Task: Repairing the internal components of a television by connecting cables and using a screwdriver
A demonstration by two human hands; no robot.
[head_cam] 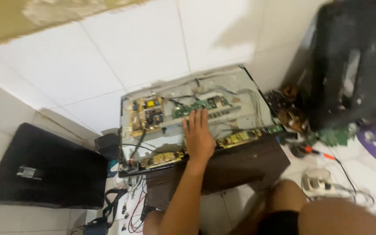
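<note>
My left hand (pixel 199 135) lies flat, fingers stretched out, on the metal back of an opened flat-screen television (pixel 236 89). The set rests face down on a dark wooden stand (pixel 240 163). My fingertips reach a green circuit board (pixel 199 105) near the panel's middle. A yellow-brown power board (pixel 146 114) sits at the panel's left, and two narrow boards (pixel 162 159) (pixel 240 138) lie along its near edge. The hand holds nothing. My right hand is out of sight.
A black back cover (pixel 44 167) lies on the white tiled floor at left. Another dark cover (pixel 353 61) leans against the wall at right. A red-handled tool (pixel 320 153), loose parts, a white power strip (pixel 320 182) and cables (pixel 131 204) surround the stand. My bare knee (pixel 292 196) is at lower right.
</note>
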